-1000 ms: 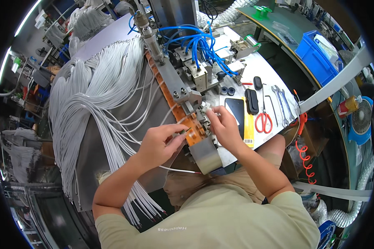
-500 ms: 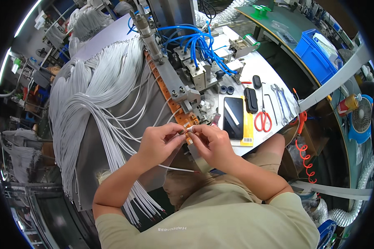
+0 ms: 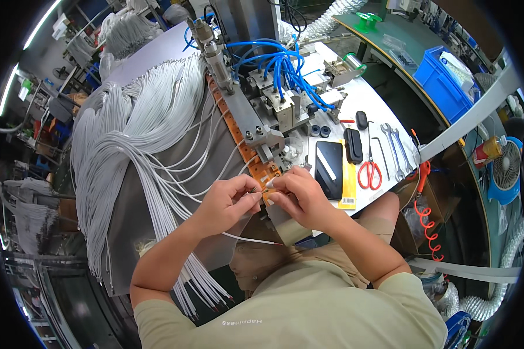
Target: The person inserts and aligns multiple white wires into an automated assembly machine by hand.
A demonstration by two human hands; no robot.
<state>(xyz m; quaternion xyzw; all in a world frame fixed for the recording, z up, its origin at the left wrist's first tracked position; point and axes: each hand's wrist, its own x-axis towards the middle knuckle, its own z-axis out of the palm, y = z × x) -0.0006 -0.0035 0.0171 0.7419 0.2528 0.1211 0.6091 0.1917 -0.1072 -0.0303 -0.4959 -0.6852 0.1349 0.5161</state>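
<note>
My left hand [image 3: 228, 202] is closed in a pinch on something small and dark-tipped, too small to name. Just to its right, my right hand [image 3: 301, 198] also has thumb and index finger drawn together, with a small white bit at the index fingertip; what it grips is hidden. Both hands meet over the near end of an orange slotted rail [image 3: 259, 167]. White cables [image 3: 157, 189] run from a large bundle toward my left hand. One loose white cable [image 3: 251, 238] with a reddish tip passes below my hands.
Beyond the rail stands a metal fixture [image 3: 261, 136] with blue air tubes [image 3: 285, 64]. On the white tabletop at right lie a phone [image 3: 330, 168], red-handled scissors [image 3: 369, 174], wrenches [image 3: 395, 148] and a black case [image 3: 353, 145]. A red coiled hose [image 3: 428, 230] hangs past the table edge.
My hands stay close together over the rail, with small shifts of the fingertips. The right thumb sits slightly lower and farther from the index finger. The whole view has shifted slightly.
</note>
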